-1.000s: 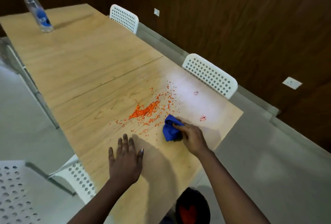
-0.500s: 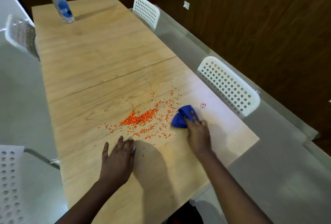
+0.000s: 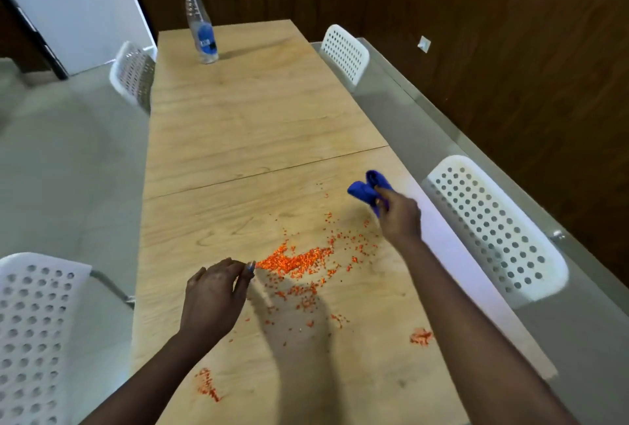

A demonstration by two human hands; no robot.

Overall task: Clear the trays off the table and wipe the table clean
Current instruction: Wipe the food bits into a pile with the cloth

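Long wooden table (image 3: 245,125), two boards butted end to end, seam crossing at mid-frame. No trays in view.

Right hand (image 3: 400,217) at 2 o'clock from frame centre, raised over the near board, fingers curled and bunched tight around a blue cloth (image 3: 366,191). Cloth wadded, sticking out past the fingers toward 11 o'clock. Contact with the table: cannot tell.

Left hand (image 3: 212,295) at 7 o'clock from centre, back up, fingers loosely curled and close together, holding nothing. Fingertips right at the 9 o'clock edge of the orange crumbs (image 3: 296,259). Touching the wood or hovering: cannot tell, slight blur.

Crumbs densest just below centre, scatter trailing toward 1 o'clock up to the right hand and toward 5 o'clock. Smaller orange smear (image 3: 421,337) at 4 o'clock near the right forearm, another smear (image 3: 207,385) at 6 o'clock beside the left forearm.

Spray bottle (image 3: 200,23), clear body, blue trigger head, upright at 11 o'clock on the far board, well apart from both hands.

White perforated chairs: near right (image 3: 493,230) at 3 o'clock, far right (image 3: 345,52) at 1 o'clock, far left (image 3: 132,76) at 10 o'clock, near left (image 3: 37,339) at 8 o'clock.
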